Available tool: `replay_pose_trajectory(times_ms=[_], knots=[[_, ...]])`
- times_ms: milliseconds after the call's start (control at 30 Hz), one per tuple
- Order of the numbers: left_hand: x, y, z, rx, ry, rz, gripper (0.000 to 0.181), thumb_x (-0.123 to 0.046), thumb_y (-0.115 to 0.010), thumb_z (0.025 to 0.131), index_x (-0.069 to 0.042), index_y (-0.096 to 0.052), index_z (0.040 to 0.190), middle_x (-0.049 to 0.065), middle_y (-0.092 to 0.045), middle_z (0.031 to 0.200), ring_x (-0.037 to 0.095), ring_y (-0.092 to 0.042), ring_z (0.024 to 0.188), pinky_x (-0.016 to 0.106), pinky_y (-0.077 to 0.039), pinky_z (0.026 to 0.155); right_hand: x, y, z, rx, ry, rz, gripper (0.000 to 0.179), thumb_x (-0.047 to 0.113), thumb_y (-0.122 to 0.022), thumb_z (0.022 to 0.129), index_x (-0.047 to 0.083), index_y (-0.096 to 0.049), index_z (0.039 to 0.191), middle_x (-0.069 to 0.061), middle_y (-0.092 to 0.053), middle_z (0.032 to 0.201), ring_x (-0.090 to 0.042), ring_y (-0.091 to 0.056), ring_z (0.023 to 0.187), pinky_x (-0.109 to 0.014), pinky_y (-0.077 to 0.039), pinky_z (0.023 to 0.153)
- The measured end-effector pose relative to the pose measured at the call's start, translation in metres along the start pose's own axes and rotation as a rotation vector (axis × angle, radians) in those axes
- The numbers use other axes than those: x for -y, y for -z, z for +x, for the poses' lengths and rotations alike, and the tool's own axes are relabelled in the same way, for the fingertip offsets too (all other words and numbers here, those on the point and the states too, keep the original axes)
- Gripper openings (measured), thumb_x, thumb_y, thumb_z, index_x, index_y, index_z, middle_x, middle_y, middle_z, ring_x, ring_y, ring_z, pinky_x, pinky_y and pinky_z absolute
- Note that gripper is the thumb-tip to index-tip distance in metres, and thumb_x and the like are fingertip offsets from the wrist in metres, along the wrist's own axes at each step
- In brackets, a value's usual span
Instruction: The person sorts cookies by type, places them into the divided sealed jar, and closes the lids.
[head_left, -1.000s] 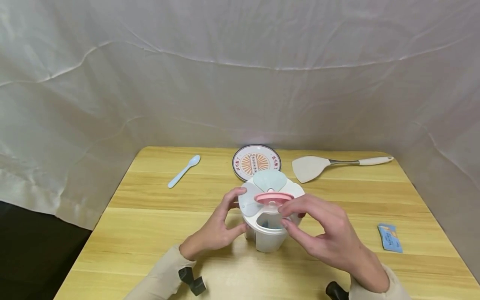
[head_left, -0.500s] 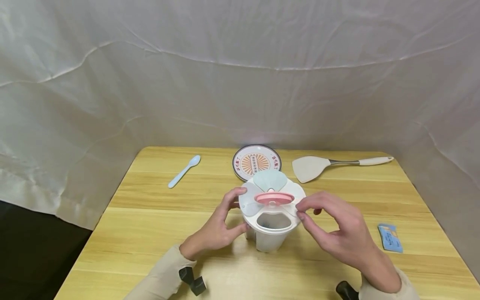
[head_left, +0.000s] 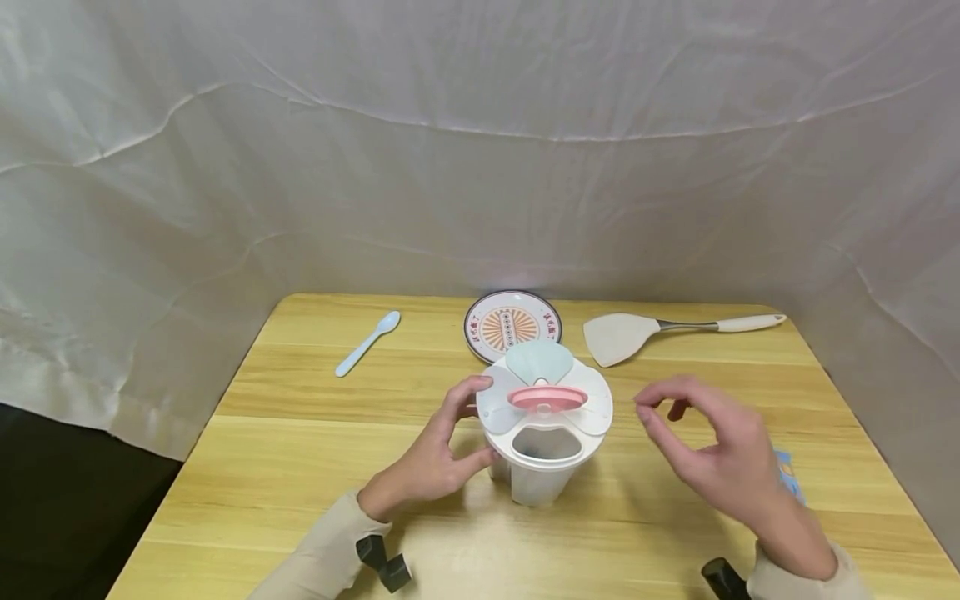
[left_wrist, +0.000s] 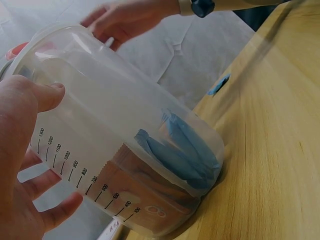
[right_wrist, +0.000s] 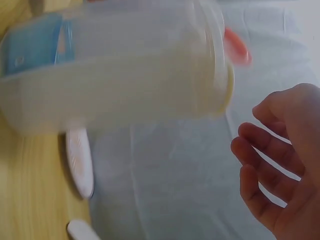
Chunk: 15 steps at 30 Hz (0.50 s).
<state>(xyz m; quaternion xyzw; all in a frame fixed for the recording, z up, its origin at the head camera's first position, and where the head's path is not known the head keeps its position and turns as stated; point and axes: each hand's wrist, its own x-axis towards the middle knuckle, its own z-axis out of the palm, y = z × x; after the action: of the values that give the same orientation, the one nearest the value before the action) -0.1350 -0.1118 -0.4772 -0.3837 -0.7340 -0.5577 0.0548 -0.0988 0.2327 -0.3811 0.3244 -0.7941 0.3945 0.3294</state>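
Observation:
A translucent food storage canister (head_left: 540, 485) stands upright on the table, its white lid divided into coloured flaps. The pink flap (head_left: 547, 400) is raised, and the front opening is uncovered. My left hand (head_left: 435, 462) grips the canister's left side, fingers at the lid's edge and thumb lower down. Through the wall, the left wrist view shows blue packets (left_wrist: 182, 150) and a brown packet (left_wrist: 145, 185) at the bottom. To the right of the canister, my right hand (head_left: 723, 450) hovers apart from it, fingers loosely curled with nothing between them.
A blue packet (head_left: 787, 477) lies on the table at the right, partly hidden by my right hand. Behind the canister is a patterned plate (head_left: 487, 325). A spatula (head_left: 618, 337) lies back right, a light blue spoon (head_left: 367, 343) back left. A grey curtain (head_left: 480, 183) hangs behind.
My right hand has moved from over the lid's front opening out to the right, away from the canister. The left hand and canister have stayed in place.

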Motion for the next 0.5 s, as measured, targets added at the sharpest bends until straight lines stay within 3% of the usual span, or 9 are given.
replay_pose_trajectory(times_ms=[33,133,167,500], knots=[[0.000,0.000,0.000,-0.001,-0.001,0.001,0.085,0.002,-0.082,0.091,-0.008,-0.034,0.160,0.020,-0.043,0.166,0.019,-0.051,0.147,0.042,-0.056,0.116,-0.005,0.003,-0.001,0.000,-0.030,0.003,0.004,0.002,-0.078,0.095,0.003,-0.078,0.100,-0.006,-0.078,0.093,0.001,-0.067,0.091,-0.011,-0.052,0.078],[0.000,0.000,0.000,-0.002,0.000,0.001,0.085,0.002,-0.082,0.091,-0.008,-0.034,0.160,0.021,-0.043,0.166,0.020,-0.052,0.146,0.042,-0.055,0.116,-0.018,0.014,-0.006,0.005,-0.121,-0.027,0.034,-0.019,-0.080,0.077,0.005,-0.079,0.102,-0.001,-0.078,0.095,0.003,-0.067,0.090,-0.010,-0.053,0.077],[0.000,0.000,0.000,-0.001,0.001,0.001,0.085,0.001,-0.082,0.091,-0.008,-0.034,0.160,0.021,-0.043,0.166,0.021,-0.053,0.146,0.042,-0.055,0.116,-0.022,0.017,-0.007,0.010,-0.149,-0.041,0.037,-0.020,-0.080,0.076,0.007,-0.079,0.102,0.001,-0.078,0.095,0.003,-0.067,0.089,-0.009,-0.053,0.077],[-0.002,0.000,-0.001,0.002,0.008,0.003,0.085,0.001,-0.082,0.091,-0.007,-0.034,0.160,0.021,-0.044,0.166,0.022,-0.053,0.146,0.042,-0.055,0.117,-0.048,0.050,-0.025,0.141,-0.344,-0.219,0.034,-0.009,-0.084,0.087,0.017,-0.078,0.109,0.013,-0.075,0.101,0.015,-0.062,0.095,-0.005,-0.053,0.077]])
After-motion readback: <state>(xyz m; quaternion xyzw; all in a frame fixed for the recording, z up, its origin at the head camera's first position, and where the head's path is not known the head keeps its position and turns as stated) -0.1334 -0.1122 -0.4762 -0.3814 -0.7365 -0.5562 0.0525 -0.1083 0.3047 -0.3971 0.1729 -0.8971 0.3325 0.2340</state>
